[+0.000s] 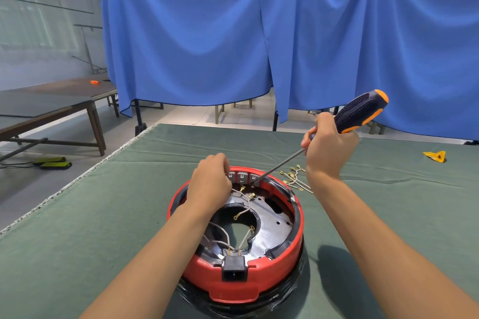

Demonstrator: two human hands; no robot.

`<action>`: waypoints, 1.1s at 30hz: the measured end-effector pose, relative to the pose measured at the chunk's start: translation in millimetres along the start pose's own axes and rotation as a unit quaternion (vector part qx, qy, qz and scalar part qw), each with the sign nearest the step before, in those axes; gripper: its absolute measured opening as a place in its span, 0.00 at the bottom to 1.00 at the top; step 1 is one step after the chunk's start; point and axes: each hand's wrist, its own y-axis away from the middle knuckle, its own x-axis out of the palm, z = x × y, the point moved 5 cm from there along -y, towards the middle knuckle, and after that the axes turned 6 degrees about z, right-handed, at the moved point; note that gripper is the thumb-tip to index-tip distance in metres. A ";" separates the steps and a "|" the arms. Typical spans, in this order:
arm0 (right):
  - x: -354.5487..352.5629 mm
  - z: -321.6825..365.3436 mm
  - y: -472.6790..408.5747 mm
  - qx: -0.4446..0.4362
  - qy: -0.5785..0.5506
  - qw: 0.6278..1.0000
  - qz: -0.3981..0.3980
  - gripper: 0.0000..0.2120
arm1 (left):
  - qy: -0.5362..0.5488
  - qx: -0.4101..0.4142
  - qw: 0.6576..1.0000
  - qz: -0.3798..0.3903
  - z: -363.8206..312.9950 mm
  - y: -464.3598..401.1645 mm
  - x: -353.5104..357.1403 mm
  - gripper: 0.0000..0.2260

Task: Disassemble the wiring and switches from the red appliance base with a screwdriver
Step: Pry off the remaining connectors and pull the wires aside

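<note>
Viewing from: a head camera looking down over both forearms, as I follow this remotely.
Red appliance base [234, 281]: sits open side up on the green table cover [90, 228], close in front of me and roughly centred, so its inside faces the camera.
Switches [242, 176]: three grey blocks in a row on the far inner wall of the base; the tool tip meets the rightmost one.
Wiring [220, 234]: pale leads with brass terminals loop across the dark metal plate inside; some run to the black socket [234, 267] on the near wall.
Removed leads [294, 179]: a loose bundle with brass ends lies on the cover just beside the base, near my right wrist, which suggests part of the job is done.
Screwdriver [359, 112]: black and orange handle high at the right, shaft slanting down and left into the base. I judge the slant lets the tip reach over the rim.
Right hand [328, 142]: fingers wrap the lower end of the handle where the shaft begins, the wrist bent, forearm rising from lower right.
Left hand [210, 180]: curled over the far left rim beside the switches, knuckles up. I cannot tell whether its fingers pinch a wire or only steady the base.
Yellow scrap [435, 156]: lies well apart at far right.
</note>
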 end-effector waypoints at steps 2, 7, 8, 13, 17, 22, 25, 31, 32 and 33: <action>-0.8 0.5 1.2 0.002 -0.006 1.000 0.001 0.16 | -0.019 -0.035 0.999 -0.027 4.5 1.0 -3.3 0.08; 1.5 -6.8 9.6 0.017 -0.011 1.000 0.007 0.17 | -0.037 -0.068 0.997 -0.008 8.5 5.3 -3.8 0.10; 2.2 -9.3 11.9 0.020 -0.007 1.000 0.011 0.17 | -0.036 -0.066 0.997 -0.005 8.9 5.5 -3.8 0.11; 4.4 -21.6 24.0 0.038 0.013 0.999 0.033 0.16 | 0.000 -0.078 0.997 -0.020 14.6 3.3 -7.0 0.12; 5.0 -25.9 27.2 0.050 0.012 0.998 0.029 0.15 | 0.004 -0.089 0.996 -0.030 15.8 1.6 -8.7 0.09; 2.0 -28.5 31.6 0.051 0.014 0.998 0.019 0.15 | 0.016 -0.089 0.995 -0.030 17.5 -0.7 -7.5 0.10; 0.8 -28.5 32.2 0.039 0.017 0.999 0.023 0.16 | 0.018 -0.089 0.995 -0.028 18.2 -1.9 -6.8 0.11; -1.4 -25.9 36.4 0.017 0.014 0.999 0.029 0.12 | 0.017 -0.089 0.995 -0.029 19.0 -2.0 -7.5 0.12; -1.6 -26.0 36.7 0.017 0.014 0.999 0.029 0.11 | 0.016 -0.090 0.995 -0.030 19.0 -2.2 -7.9 0.13; -2.0 -26.3 36.5 0.018 0.016 0.999 0.029 0.10 | 0.015 -0.092 0.995 -0.030 18.8 -2.3 -8.2 0.14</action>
